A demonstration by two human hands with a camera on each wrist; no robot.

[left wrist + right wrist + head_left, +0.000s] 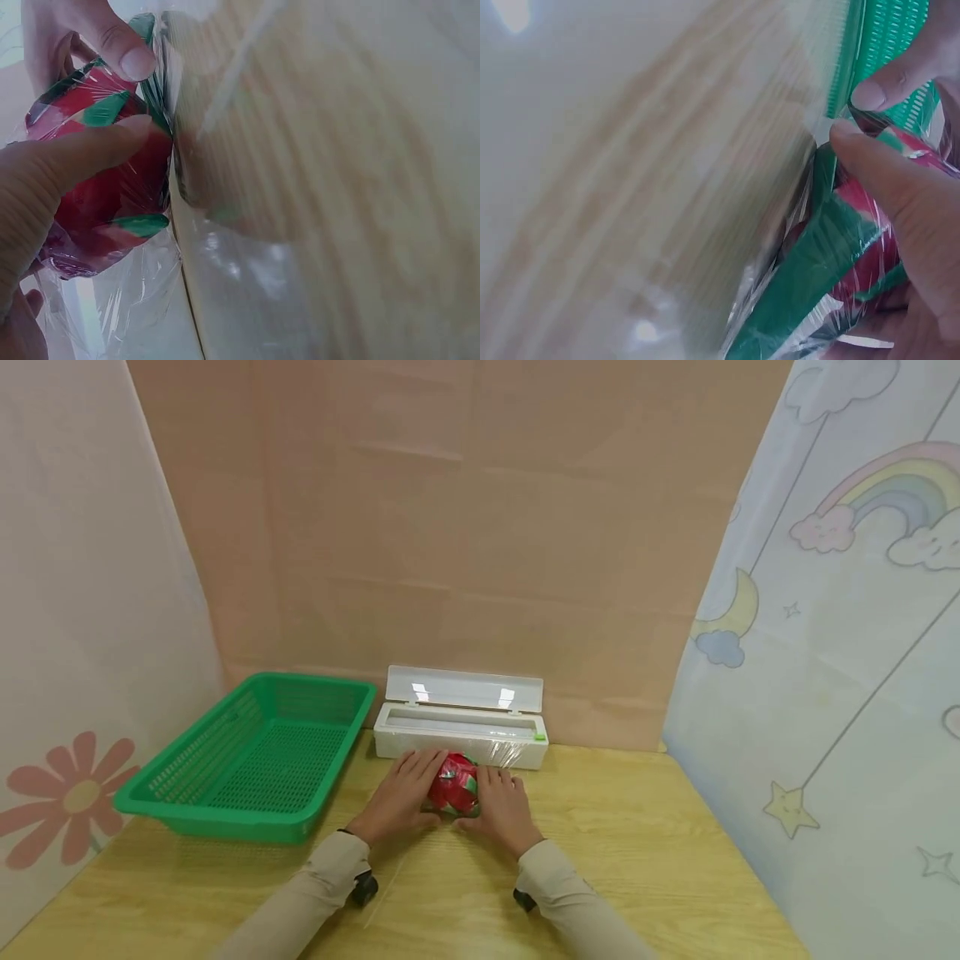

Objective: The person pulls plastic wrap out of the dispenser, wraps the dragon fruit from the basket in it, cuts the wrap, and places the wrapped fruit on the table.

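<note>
A red dragon fruit (454,785) with green scales sits on the table in front of a white cling film dispenser (416,745). Clear cling film (504,752) covers it and stretches back to the dispenser. My left hand (405,796) holds the fruit's left side, its thumb lying across the red skin in the left wrist view. From the right, my right hand (507,814) grips the same fruit, thumb on the near side. Wrinkled film hugs the dragon fruit (870,259) in the right wrist view. Its underside is hidden.
The dispenser's clear lid (465,689) stands raised against the brown backdrop. A green plastic basket (225,822) is to the left, its inside bare. Wood-grain tabletop (637,843) extends to the right, up to a printed side wall (847,693).
</note>
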